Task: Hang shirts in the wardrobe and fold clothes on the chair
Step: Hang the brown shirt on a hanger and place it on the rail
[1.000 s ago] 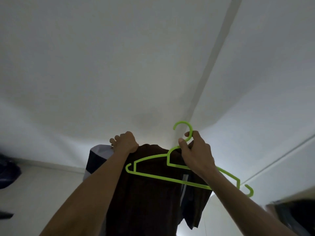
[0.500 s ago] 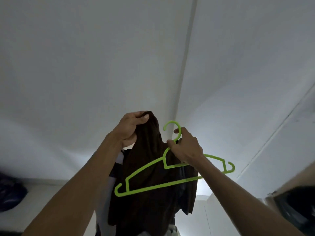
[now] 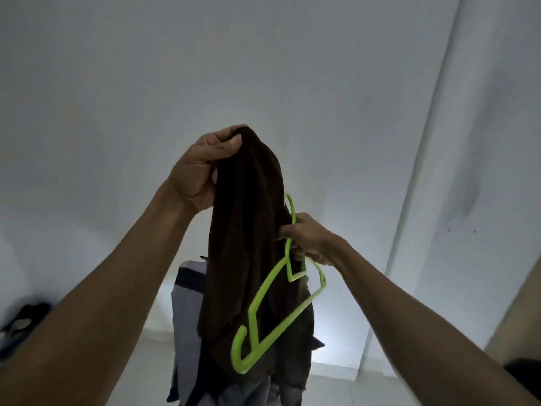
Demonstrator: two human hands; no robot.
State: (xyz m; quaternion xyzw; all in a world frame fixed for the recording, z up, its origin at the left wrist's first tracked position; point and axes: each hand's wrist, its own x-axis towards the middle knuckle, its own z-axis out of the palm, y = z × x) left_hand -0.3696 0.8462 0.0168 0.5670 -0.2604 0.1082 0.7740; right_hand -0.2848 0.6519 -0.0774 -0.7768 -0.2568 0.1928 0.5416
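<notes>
Head view: green hanger (image 3: 273,310) tilted, hook up.

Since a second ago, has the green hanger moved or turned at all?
Yes. The green hanger has swung from nearly level to steeply tilted, its left end dropping toward the floor beside the dark shirt, judged against the wall corner line.

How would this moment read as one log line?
left hand: holds up dark brown shirt | right hand: grips green hanger neck | hanger: outside shirt, tilted
</notes>
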